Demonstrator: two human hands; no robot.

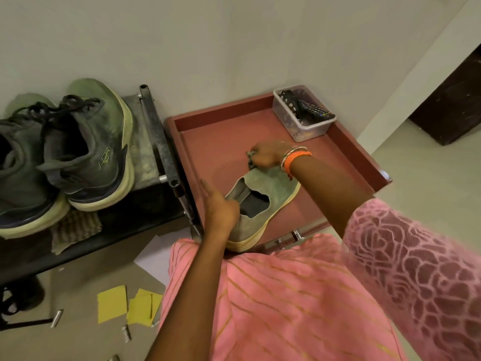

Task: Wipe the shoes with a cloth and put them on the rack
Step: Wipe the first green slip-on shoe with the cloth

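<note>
A grey slip-on shoe (270, 194) with a cream sole lies on the red-brown drawer (346, 142), heel toward me. My left hand (221, 207) holds its heel rim, index finger sticking out. My right hand (265, 157) grips a small dark cloth (250, 158) at the shoe's toe. Two grey-green laced sneakers (86, 152) stand on the metal rack (158, 136) at the left.
A clear plastic box (307, 128) with a remote and small items sits in the drawer's far right corner. A checked rag (75, 230) lies under the sneakers. Yellow paper pieces (114, 303) and small metal parts lie on the floor. A dark door stands at the far right.
</note>
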